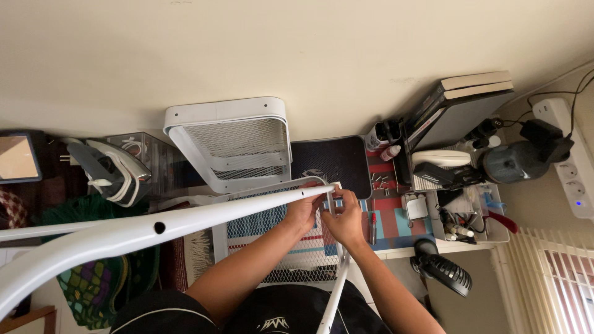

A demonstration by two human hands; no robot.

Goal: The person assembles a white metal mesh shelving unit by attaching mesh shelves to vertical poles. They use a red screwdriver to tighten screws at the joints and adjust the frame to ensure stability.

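Both hands meet at the joint: left hand [303, 213] grips white tube [185, 219] end to steady it, right hand [346, 222] pinches small fitting [333, 201] w/ fingertips, mesh tray [272, 247] beneath.

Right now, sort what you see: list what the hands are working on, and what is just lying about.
In hand:
left hand
right hand
white metal tube
mesh shelf panel
loose screws

Lying about:
second mesh tray
clothes iron
stacked books
power strip
small black fan

iron [111, 170] left of mesh tray [238, 145], books [461, 102] right
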